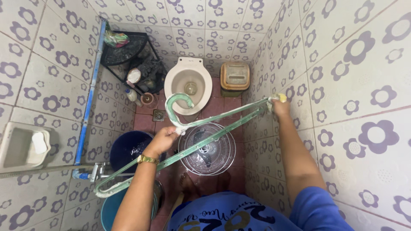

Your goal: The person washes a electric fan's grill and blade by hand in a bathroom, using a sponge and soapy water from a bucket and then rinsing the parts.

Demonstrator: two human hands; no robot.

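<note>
Left hand (pixel 162 139) grips the green clothes hanger (pixel 201 130) below its hook at frame center; right hand (pixel 280 106) presses a yellow sponge (pixel 281 97) on its far end.

The reddish tiled floor (pixel 231 107) carries a white toilet (pixel 188 83) at the far wall, with a tan lidded bin (pixel 234 77) just beside it in the corner. A drain (pixel 159 114) sits in the floor near the toilet's base. A fan grille (pixel 207 154) lies flat nearer, beside a dark blue bucket (pixel 128 147). A black corner shelf (pixel 128 51) holds a green bag (pixel 115 39) and bottles (pixel 132 95).
</note>
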